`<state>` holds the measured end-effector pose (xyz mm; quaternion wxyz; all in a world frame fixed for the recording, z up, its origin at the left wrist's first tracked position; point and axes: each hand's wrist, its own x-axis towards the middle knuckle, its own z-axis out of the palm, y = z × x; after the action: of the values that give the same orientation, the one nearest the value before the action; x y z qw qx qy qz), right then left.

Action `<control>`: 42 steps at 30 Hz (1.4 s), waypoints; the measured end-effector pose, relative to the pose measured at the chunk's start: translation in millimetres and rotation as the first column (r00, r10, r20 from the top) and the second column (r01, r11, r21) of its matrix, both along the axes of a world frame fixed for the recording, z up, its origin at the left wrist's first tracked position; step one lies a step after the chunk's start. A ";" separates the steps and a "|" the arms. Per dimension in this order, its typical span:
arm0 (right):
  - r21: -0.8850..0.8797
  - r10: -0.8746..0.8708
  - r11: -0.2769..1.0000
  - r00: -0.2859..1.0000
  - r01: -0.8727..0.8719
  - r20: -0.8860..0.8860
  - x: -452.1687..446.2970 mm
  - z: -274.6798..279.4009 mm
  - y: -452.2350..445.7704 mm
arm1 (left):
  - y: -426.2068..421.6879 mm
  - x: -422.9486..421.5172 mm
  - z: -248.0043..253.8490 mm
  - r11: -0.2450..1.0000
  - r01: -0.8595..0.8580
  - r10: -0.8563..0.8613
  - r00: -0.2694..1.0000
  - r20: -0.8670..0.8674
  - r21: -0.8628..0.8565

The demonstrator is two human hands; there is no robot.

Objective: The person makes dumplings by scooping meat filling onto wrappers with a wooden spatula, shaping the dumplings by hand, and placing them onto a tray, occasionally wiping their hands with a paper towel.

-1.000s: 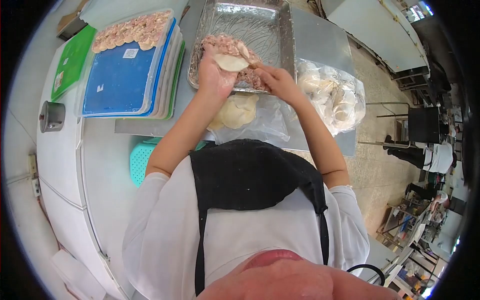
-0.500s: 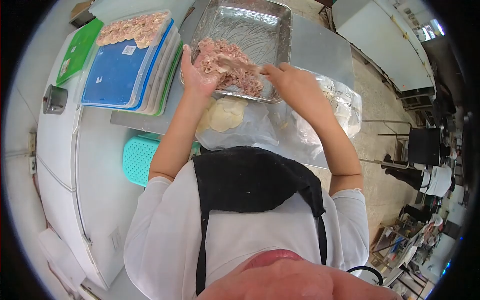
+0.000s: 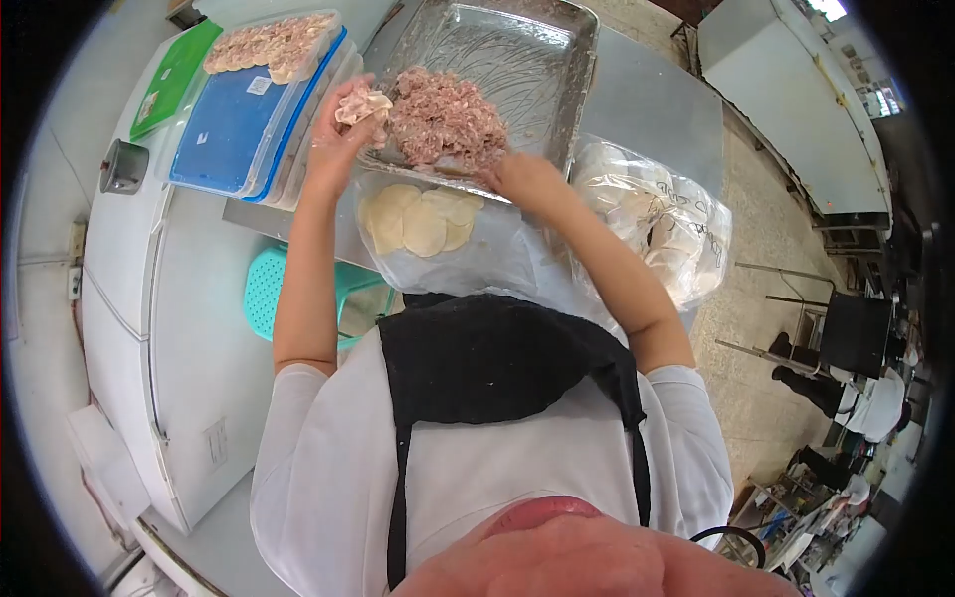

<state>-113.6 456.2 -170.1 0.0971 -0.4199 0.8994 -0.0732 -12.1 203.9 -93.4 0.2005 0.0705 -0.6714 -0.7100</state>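
Left hand [image 3: 341,134] is cupping filled wrapper [image 3: 362,105], grip half-closed, left of metal tray [image 3: 527,62] | right hand [image 3: 529,183] is working at tray's near edge, grip too hidden to tell

The location is a food-preparation kitchen. Indicators: a metal work table [image 3: 657,95]; a metal tray [image 3: 517,60] of minced meat [image 3: 445,117] near the table's far edge; stacked lidded containers [image 3: 221,139] near its left edge; a metal pot [image 3: 124,166] on a white cabinet [image 3: 119,249]; and, at right, a person [image 3: 873,406] near further crowded work surfaces.
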 end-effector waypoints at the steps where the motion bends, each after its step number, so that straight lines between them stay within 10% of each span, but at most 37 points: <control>1: -0.117 0.054 0.992 0.998 -0.051 0.018 1.9 -7.5 -1.7 | -7.5 1.4 -2.7 0.985 0.036 -0.022 0.997 0.080 -0.171; 4: -0.281 0.083 0.957 0.864 0.070 0.496 -19.5 18.1 24.5 | -8.0 7.7 -9.6 0.905 0.079 -0.033 0.993 0.115 -0.418; 8: -0.216 -0.044 0.950 0.782 0.225 0.622 -18.8 74.4 39.9 | 12.7 6.9 -6.8 0.829 0.130 -0.068 0.989 0.133 -0.543; 10: -0.584 0.227 0.810 0.892 0.051 0.392 -9.3 76.3 35.7 | 15.5 -5.7 -9.3 0.791 0.119 -0.108 0.993 0.054 -0.600; 13: -0.676 0.311 0.736 0.907 -0.040 0.284 7.1 50.6 22.2 | 13.1 -17.9 -9.2 0.739 0.423 -0.413 0.899 0.143 -0.525; 16: -0.553 0.307 0.826 0.911 -0.111 0.276 -12.4 50.5 32.8 | 15.5 -19.8 -3.0 0.577 0.489 -0.380 0.870 0.316 -0.654; 19: -0.396 0.173 0.913 0.972 -0.099 0.156 -29.4 70.8 42.2 | 16.0 -16.1 -20.3 0.616 0.425 -0.297 0.905 0.304 -0.664; 21: -0.423 0.097 0.903 0.995 -0.076 0.029 -6.9 86.1 37.2 | 8.0 -23.4 -43.4 0.908 0.336 -0.220 0.891 0.398 -0.252; 26: -0.480 0.051 0.873 0.995 -0.086 -0.085 2.0 32.0 15.5 | 2.7 -30.9 -60.0 0.840 0.273 -0.132 0.941 0.313 -0.468; 28: 0.003 -0.038 0.999 0.994 0.039 -0.102 -18.9 32.3 28.4 | 8.6 -20.5 -30.1 0.829 0.275 -0.097 0.929 0.358 -0.487; 31: -0.122 -0.088 0.989 0.994 0.079 -0.068 -11.9 56.7 52.9 | 12.9 -1.6 3.5 0.897 0.334 -0.191 0.884 0.426 -0.291; 33: -0.249 -0.114 0.963 0.993 0.100 -0.040 2.2 82.5 57.0 | 19.2 5.1 23.3 0.784 0.171 -0.189 0.981 0.032 -0.597; 35: -0.613 0.043 0.773 0.950 0.164 0.308 21.5 106.4 52.8 | 14.8 7.3 24.4 0.768 0.206 -0.217 0.975 0.056 -0.607; 40: -0.526 0.124 0.849 0.951 0.045 0.283 57.8 110.6 17.1 | -8.1 4.4 34.3 0.533 0.468 -0.537 0.831 0.145 -0.705; 42: -0.394 0.024 0.917 0.993 -0.069 -0.118 52.9 138.8 16.7 | -14.7 11.2 38.6 0.611 0.458 -0.443 0.874 0.201 -0.645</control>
<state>-60.7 472.9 -31.4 -0.0386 -0.4554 0.8597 -0.2283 -1.0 189.3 -54.8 0.0200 -0.1704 -0.8798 -0.4434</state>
